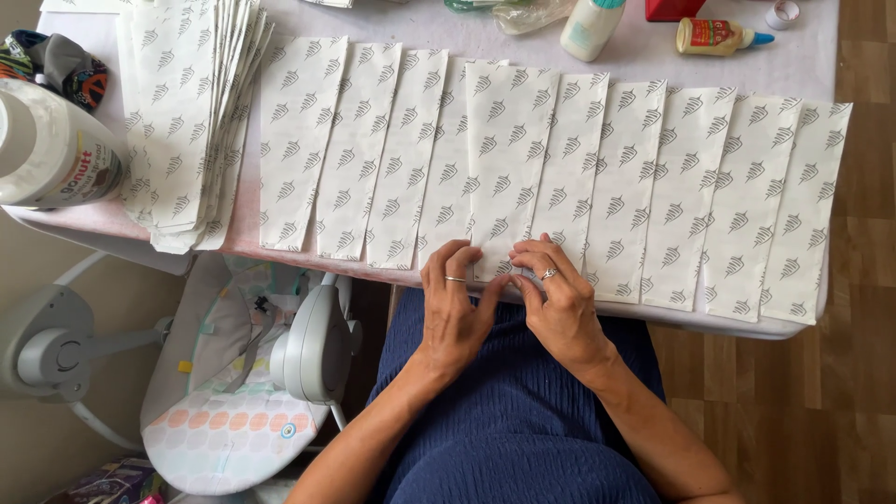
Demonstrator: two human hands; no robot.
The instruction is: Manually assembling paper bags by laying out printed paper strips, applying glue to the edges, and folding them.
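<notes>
A row of several white paper strips printed with small grey leaf marks lies overlapping across the table. My left hand [455, 297] and my right hand [553, 291] meet at the near end of one middle strip [509, 168], fingertips pinching and pressing its bottom edge at the table's front. Both hands wear a ring. A thick stack of the same strips [191, 112] lies at the left.
A large white jar [51, 149] stands at the far left edge. A glue bottle [721, 35], a white bottle [590, 26] and a red box [672, 7] sit at the back. A baby bouncer seat [238, 373] stands below the table on the left. Wooden floor lies to the right.
</notes>
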